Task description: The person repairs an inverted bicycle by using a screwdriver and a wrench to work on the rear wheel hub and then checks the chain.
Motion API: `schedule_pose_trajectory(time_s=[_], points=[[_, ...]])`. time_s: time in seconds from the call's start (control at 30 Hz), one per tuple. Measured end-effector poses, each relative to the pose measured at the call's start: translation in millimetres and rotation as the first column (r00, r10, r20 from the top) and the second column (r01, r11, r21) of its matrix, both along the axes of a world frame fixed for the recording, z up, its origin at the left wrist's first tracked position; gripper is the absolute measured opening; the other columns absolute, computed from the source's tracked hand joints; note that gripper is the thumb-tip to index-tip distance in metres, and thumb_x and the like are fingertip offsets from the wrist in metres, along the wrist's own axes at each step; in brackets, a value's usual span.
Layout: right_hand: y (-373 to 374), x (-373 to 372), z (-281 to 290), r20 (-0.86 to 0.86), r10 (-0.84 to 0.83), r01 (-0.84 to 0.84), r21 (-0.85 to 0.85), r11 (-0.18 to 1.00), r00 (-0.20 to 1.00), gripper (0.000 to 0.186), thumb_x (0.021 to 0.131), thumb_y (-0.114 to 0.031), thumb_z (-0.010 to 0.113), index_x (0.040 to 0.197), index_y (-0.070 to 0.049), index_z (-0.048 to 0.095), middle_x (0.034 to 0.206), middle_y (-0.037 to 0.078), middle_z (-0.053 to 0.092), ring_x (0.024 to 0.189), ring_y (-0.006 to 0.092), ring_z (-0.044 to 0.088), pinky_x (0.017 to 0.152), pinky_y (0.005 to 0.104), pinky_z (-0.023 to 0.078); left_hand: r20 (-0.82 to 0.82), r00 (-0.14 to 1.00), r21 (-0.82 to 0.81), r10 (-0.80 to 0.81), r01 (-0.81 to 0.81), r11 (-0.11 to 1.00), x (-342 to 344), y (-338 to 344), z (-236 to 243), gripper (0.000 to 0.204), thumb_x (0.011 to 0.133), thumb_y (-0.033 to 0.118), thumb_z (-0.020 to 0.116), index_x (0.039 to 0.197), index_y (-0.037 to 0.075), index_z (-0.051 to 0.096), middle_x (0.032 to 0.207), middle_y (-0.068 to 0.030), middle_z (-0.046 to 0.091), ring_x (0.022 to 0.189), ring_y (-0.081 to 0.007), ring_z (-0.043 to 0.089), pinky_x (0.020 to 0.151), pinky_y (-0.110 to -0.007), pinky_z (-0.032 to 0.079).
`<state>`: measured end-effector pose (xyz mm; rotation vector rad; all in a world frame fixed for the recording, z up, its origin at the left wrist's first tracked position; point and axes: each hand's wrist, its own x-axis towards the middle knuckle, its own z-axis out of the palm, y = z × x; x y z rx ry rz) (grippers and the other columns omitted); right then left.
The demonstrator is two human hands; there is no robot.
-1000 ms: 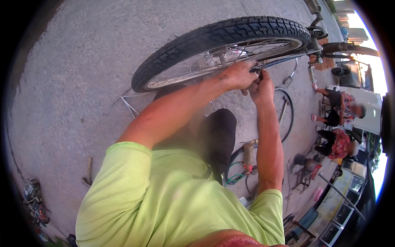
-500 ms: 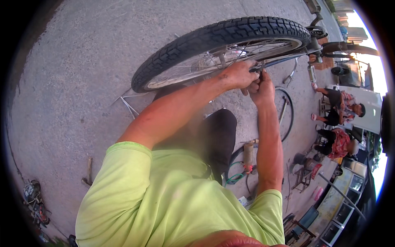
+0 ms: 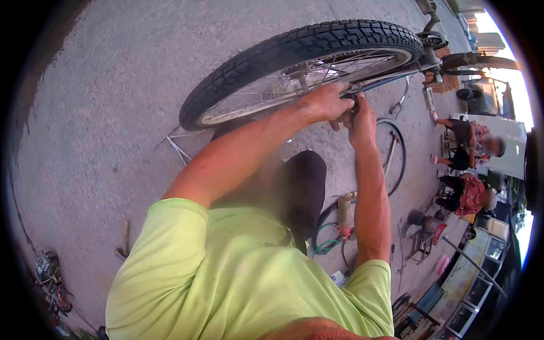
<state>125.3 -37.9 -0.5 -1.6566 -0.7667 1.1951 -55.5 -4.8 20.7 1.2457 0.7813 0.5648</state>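
A bicycle's wheel with a black knobbly tyre point(image 3: 243, 68) and silver spokes lies across the upper middle, joined to the frame's tubes point(image 3: 385, 80). My left hand point(image 3: 331, 105) is closed beside the rim at a slim tube, gripping a small part I cannot make out. My right hand point(image 3: 360, 119) meets it from below, fingers curled at that spot; what they hold is hidden. My dark-trousered knee point(image 3: 300, 181) is bent under my arms. A silver wire stand point(image 3: 180, 148) is on the concrete under the wheel.
A hose loop point(image 3: 403, 147), a cylindrical pump point(image 3: 344, 212) and hand tool point(image 3: 124, 238) lie on the concrete point(image 3: 102, 113). Two seated people point(image 3: 470, 141) point(image 3: 470, 195) are at right, near stools, a bucket point(image 3: 415, 217) and a parked vehicle point(image 3: 479, 272). A motorcycle point(image 3: 51, 277) is lower left.
The wheel has shifted very slightly up and left in the view. My right hand's fingers have moved a little upward at the tube; my left hand stays at the same spot.
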Motion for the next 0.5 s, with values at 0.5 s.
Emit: schedule_pose_trajectory(time_s=[0.5], points=[[-5.5, -8.4, -12.4, 0.466, -0.045, -0.128, 0.332, 0.934, 0.884, 0.038, 0.107, -0.032, 0.043, 0.104, -0.002, 0.065, 0.075, 0.003, 0.061, 0.058, 0.0105, 0.051, 0.052, 0.0272, 0.039, -0.038, 0.999, 0.017, -0.031, 0.032, 0.999, 2.2, -1.8, 3.5, 0.060, 0.098, 0.020, 0.056, 0.153, 0.003, 0.041, 0.087, -0.0144, 0.070, 0.070, -0.0233, 0.074, 0.070, -0.035, 0.057]])
